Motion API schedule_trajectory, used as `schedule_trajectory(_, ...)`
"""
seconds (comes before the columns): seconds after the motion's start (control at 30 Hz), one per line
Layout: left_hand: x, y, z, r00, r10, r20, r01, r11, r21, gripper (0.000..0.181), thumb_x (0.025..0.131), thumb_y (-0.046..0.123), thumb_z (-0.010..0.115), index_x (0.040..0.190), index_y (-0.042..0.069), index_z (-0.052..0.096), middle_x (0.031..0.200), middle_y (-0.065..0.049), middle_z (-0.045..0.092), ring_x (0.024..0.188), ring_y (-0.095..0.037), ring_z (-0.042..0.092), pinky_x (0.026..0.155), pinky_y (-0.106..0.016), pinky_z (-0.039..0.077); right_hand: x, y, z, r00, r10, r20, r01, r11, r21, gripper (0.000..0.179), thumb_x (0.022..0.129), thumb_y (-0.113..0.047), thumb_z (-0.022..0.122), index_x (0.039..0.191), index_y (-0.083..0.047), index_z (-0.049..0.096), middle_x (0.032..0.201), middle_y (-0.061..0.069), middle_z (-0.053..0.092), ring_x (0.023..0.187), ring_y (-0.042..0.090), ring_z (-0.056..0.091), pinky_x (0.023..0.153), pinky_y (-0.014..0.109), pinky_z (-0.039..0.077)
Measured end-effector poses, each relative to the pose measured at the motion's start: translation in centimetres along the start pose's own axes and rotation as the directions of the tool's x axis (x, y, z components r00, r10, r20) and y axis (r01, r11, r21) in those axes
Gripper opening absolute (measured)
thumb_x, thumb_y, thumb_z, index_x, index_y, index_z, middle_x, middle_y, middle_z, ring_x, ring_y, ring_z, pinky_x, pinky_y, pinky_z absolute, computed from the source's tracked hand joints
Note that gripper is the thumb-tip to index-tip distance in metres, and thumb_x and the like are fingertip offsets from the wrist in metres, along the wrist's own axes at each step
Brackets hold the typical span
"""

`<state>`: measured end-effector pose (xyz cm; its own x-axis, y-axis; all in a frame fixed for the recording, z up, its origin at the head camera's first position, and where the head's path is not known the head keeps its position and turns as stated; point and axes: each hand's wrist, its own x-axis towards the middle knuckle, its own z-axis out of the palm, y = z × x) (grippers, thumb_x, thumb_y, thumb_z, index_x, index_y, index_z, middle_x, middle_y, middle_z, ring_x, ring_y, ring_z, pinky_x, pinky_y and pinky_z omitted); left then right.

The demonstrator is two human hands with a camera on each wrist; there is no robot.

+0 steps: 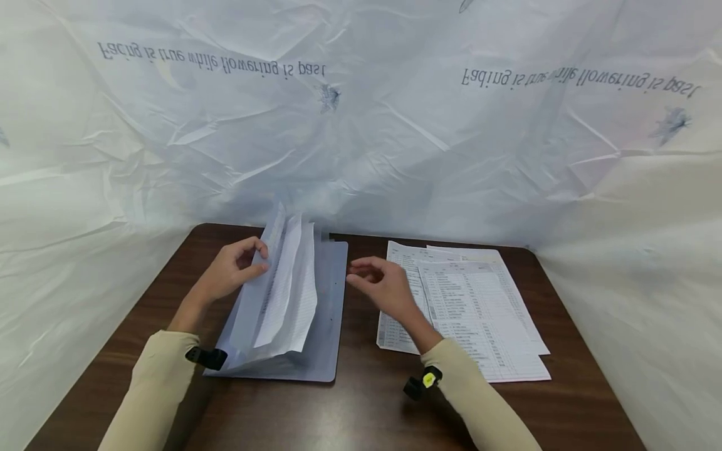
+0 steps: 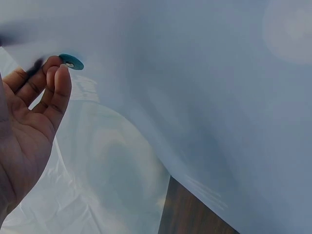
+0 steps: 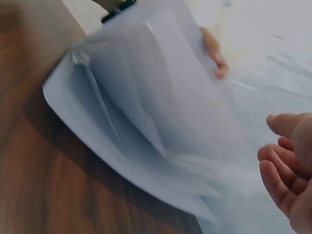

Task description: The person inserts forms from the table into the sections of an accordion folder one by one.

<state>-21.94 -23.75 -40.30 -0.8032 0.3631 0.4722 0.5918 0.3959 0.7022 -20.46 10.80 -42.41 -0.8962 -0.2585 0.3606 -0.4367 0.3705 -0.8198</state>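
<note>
A pale blue-grey plastic folder (image 1: pixel 335 313) lies on the left half of the table, its cover raised. My left hand (image 1: pixel 228 270) pinches the outer edge of that cover between thumb and fingers. At the left fingertips, a small teal disc (image 2: pixel 73 62) shows in the left wrist view. Inside the folder, thin sheets (image 1: pixel 304 291) stand half up, fanned behind the cover. To the right of the folder my right hand (image 1: pixel 389 288) hovers with loosely bent fingers and nothing in them. In the right wrist view its fingers (image 3: pixel 280 183) are apart from the folder.
Loose printed sheets (image 1: pixel 468 313) overlap on the right side of the brown wooden table (image 1: pixel 293 410), partly beneath the right hand and forearm. White plastic sheeting (image 1: pixel 366 144) with printed lettering encloses the back and both sides.
</note>
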Motion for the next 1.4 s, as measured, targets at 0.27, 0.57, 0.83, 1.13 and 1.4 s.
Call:
schedule_trajectory(0.27,0.1,2.8,-0.3,1.0,-0.011,0.004,0.011,1.0,0.017,0.011,0.09,-0.008,0.066,0.098,-0.007,0.059,0.092,-0.009,0.058,0.073,-0.011,0.051,0.064,-0.022,0.044,-1.4,2.6,-5.6,0.995,0.009,-0.095,-0.02,0.993,-0.117,0.034,0.09,-0.03,0.08,0.121,-0.017,0.074,0.112,0.002,0.075,0.087,0.018,0.071,0.073,0.031,0.056)
schedule_trajectory(0.57,-0.2,2.3,-0.5,1.0,0.0,-0.018,0.001,1.0,0.016,0.013,0.089,-0.009,0.067,0.098,-0.005,0.059,0.086,-0.005,0.055,0.065,-0.008,0.044,0.059,-0.026,0.04,-4.4,5.6,-10.9,0.978,0.065,-0.198,-0.115,0.96,-0.256,0.039,0.09,-0.029,0.081,0.123,-0.012,0.072,0.115,0.005,0.075,0.093,0.02,0.07,0.077,0.023,0.054)
schedule_trajectory(0.83,-0.3,2.2,-0.6,1.0,0.0,-0.022,0.0,1.0,-0.004,0.013,0.089,-0.011,0.066,0.098,-0.006,0.059,0.087,-0.004,0.056,0.067,-0.007,0.045,0.058,-0.027,0.04,-7.5,7.6,-15.3,0.957,0.074,-0.28,-0.183,0.904,-0.386,0.038,0.09,-0.025,0.081,0.122,-0.008,0.073,0.118,0.01,0.073,0.093,0.022,0.067,0.074,0.012,0.048)
schedule_trajectory(1.13,-0.2,2.3,-0.6,1.0,0.006,-0.026,-0.006,1.0,-0.005,0.013,0.089,-0.011,0.066,0.098,-0.005,0.059,0.087,-0.004,0.056,0.065,-0.009,0.044,0.058,-0.029,0.04,-11.2,9.6,-19.3,0.902,0.26,-0.345,-0.402,0.798,-0.449,0.051,0.091,-0.039,0.078,0.128,-0.005,0.069,0.122,0.02,0.069,0.101,0.036,0.066,0.073,0.03,0.05)
schedule_trajectory(1.4,-0.2,-0.6,-0.3,1.0,0.008,-0.028,-0.008,1.0,-0.014,0.017,0.09,-0.007,0.069,0.102,0.002,0.061,0.091,-0.003,0.057,0.067,-0.008,0.047,0.058,-0.027,0.041,-13.6,11.8,-21.3,0.866,0.359,-0.347,-0.491,0.74,-0.46,0.066,0.088,-0.047,0.078,0.133,-0.002,0.063,0.129,0.025,0.065,0.108,0.041,0.063,0.078,0.047,0.05)
